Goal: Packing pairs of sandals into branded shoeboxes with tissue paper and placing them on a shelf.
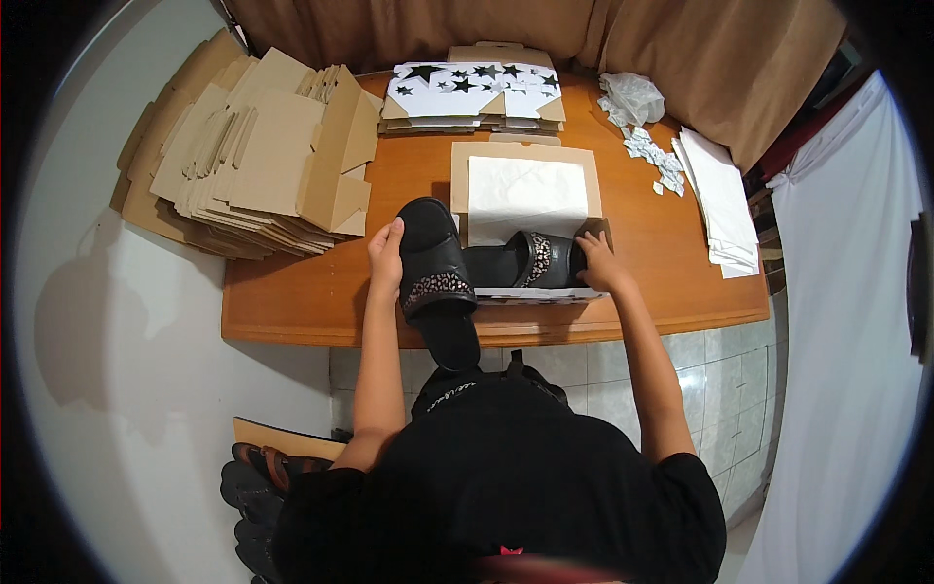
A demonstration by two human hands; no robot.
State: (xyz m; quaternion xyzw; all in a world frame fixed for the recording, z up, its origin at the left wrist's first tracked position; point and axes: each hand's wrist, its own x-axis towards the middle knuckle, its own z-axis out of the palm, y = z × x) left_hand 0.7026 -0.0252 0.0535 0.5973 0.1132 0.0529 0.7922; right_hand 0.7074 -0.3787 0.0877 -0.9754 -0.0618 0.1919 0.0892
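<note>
My left hand (386, 258) grips a black slide sandal (426, 255) by its edge, holding it upright left of an open cardboard box (594, 170). A leopard-patterned band crosses the sandal's strap. Its mate, another black slide sandal (538, 260) with the same patterned band, lies sideways in the box. My right hand (600, 261) reaches over the box's right end, fingers at the end of that second sandal; whether they grip or only touch it cannot be made out. White tissue paper (528, 198) lines the raised back of the box.
Stacked flat cardboard boxes (255, 146) fill the table's left side. Star-printed boxes (472, 92) lie at the back. To the right are a clear plastic bag (632, 97), small white packets (653, 158) and white paper sheets (713, 200). More sandals (255, 494) sit at lower left.
</note>
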